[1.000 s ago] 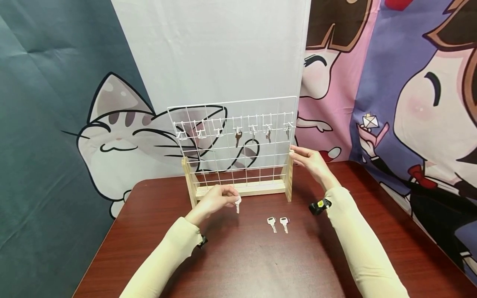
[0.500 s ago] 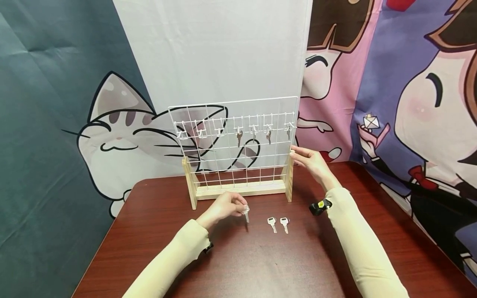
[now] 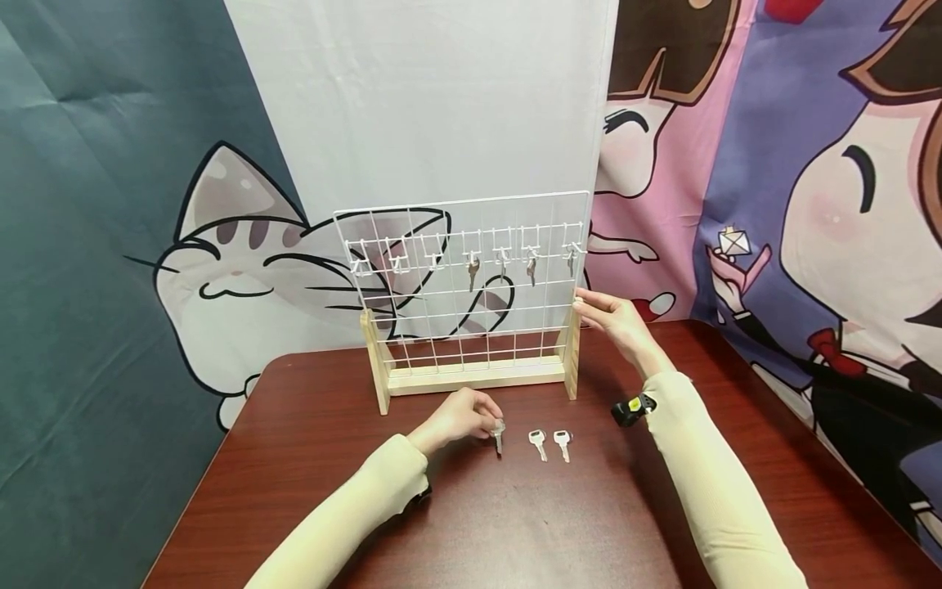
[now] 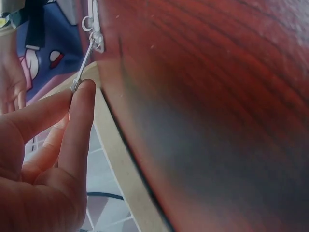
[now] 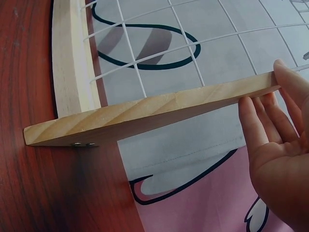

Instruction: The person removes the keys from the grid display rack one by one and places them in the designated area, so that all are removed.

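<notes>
Cartoon-printed cloth [image 3: 441,106] hangs behind a dark red desk [image 3: 552,523], where a white wire rack [image 3: 427,383] stands in its wooden frame. Four keys [image 3: 532,271] dangle from hooks along the middle and right of the rack.

Out in front of the rack, the person's left hand [image 3: 459,415] has one key [image 3: 499,438] nipped by its head between thumb and fingertip, blade pointing down; I can't tell whether the tip meets the desk. Two more keys, a nearer one [image 3: 538,444] and a farther one [image 3: 562,444], lie side by side before the rack's right half. The right hand [image 3: 614,319] pinches the top of the rack's right wooden upright [image 3: 572,360], thumb on one side, fingers on the other.

What would worry me is how little metal that left pinch covers: the key could twist or slip and clatter down. Swung too far right, it might knock the flat pair out of line. A careless tug by the right hand could shift or tip the rack and shake hanging keys off.

As for brands or labels, I can't read any; the right wrist's black band [image 3: 634,406] shows a yellow patch, but no legible lettering.
</notes>
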A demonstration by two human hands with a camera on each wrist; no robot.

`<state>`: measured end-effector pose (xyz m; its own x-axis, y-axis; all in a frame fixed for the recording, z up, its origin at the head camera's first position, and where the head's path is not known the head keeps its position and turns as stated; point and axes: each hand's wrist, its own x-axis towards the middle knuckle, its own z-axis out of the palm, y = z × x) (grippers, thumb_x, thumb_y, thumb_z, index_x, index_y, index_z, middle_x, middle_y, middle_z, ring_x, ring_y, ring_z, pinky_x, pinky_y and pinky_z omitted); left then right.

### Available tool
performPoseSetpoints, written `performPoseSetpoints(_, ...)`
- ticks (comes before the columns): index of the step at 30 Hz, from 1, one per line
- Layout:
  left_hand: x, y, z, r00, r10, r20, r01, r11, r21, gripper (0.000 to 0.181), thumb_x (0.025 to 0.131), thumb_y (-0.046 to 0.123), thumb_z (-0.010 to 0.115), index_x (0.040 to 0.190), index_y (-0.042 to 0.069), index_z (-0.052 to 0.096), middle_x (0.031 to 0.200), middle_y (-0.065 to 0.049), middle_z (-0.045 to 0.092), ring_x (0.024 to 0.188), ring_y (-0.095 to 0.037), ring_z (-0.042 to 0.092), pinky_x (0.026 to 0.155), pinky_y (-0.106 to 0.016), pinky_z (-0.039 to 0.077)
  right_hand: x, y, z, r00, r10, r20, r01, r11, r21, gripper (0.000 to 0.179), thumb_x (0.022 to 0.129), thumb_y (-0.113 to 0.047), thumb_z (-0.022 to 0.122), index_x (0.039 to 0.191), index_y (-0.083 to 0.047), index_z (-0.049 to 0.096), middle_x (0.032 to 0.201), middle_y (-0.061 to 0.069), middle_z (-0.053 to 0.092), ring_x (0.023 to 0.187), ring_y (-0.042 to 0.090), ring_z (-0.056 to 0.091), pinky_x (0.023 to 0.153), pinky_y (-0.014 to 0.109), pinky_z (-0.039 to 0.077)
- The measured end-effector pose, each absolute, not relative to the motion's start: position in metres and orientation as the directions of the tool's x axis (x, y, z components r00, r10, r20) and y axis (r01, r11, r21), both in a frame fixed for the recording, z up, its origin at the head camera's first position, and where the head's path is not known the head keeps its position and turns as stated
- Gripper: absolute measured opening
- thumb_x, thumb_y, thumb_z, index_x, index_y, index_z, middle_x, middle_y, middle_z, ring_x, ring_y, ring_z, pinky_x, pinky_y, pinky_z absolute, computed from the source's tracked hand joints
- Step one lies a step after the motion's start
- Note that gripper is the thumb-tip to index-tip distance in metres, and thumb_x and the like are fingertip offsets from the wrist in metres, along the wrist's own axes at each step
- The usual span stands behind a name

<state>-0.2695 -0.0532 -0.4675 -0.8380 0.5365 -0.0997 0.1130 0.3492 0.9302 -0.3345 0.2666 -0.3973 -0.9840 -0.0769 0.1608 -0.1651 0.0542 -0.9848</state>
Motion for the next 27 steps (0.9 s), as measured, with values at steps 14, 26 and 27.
performPoseSetpoints(14, -0.272, -0.038, -0.484, -0.826, 0.552, -0.113, 0.154, 0.414, 0.897, 0.005, 0.087, -0.002, 0.072, 0.092, -0.003, 0.072, 0.076, -0.003, 0.069, 0.064, -0.009, 0.061, 0.06, -0.024, 0.057, -0.333, 0.267, -0.397, -0.981, -0.081, 0.174, -0.181, 0.075, -0.981, 0.061, 0.097, -0.023, 0.07, 0.147, 0.003, 0.047, 0.144, 0.016, 0.054, 0.113, 0.003, 0.061, 0.103, 0.028, 0.048)
performPoseSetpoints(26, -0.273, -0.036, -0.486, -0.83, 0.552, -0.08, 0.262, 0.512, 0.818, 0.004, 0.086, 0.004, 0.075, 0.089, 0.004, 0.074, 0.069, 0.006, 0.064, 0.056, -0.004, 0.051, 0.052, -0.018, 0.042, -0.332, 0.266, -0.396, -0.984, -0.075, 0.16, -0.165, 0.077, -0.983, 0.059, 0.098, -0.022, 0.068, 0.147, 0.002, 0.047, 0.146, 0.017, 0.052, 0.111, 0.002, 0.062, 0.103, 0.029, 0.047)
performPoseSetpoints(27, -0.274, -0.035, -0.485, -0.829, 0.554, -0.077, 0.272, 0.52, 0.81, 0.004, 0.086, 0.005, 0.075, 0.089, 0.004, 0.074, 0.069, 0.007, 0.064, 0.056, -0.004, 0.051, 0.052, -0.018, 0.042, -0.331, 0.266, -0.395, -0.985, -0.075, 0.158, -0.164, 0.078, -0.983, 0.059, 0.098, -0.022, 0.068, 0.147, 0.002, 0.047, 0.146, 0.018, 0.052, 0.111, 0.002, 0.062, 0.103, 0.028, 0.047)
